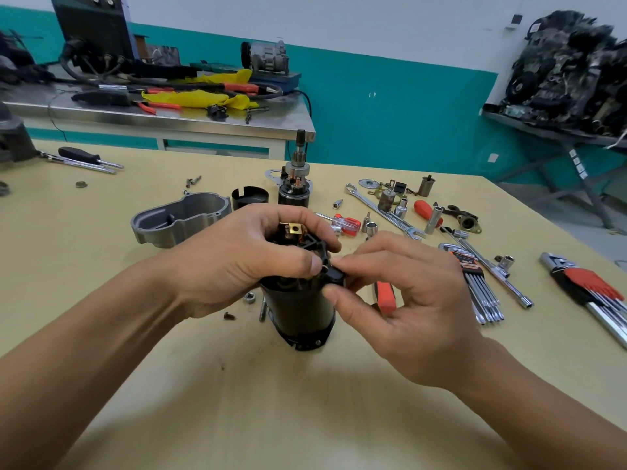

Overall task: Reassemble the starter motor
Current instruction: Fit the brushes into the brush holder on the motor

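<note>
While left hand (244, 262) grips housing (298, 310) top, right hand (400, 300) pinches black tab (336, 274); housing upright, well off right edge of table (271, 418).

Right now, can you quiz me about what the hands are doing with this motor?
1. True or false: the motor stands upright on the table.
2. Which hand pinches the small black part at the motor's top? A) left B) right C) neither
3. Fill in: seen from the person's side, the grey housing lies to the ___ of the motor.

Key
1. True.
2. B: the right hand pinches it, while the left hand grips the motor's top.
3. Left.
</note>
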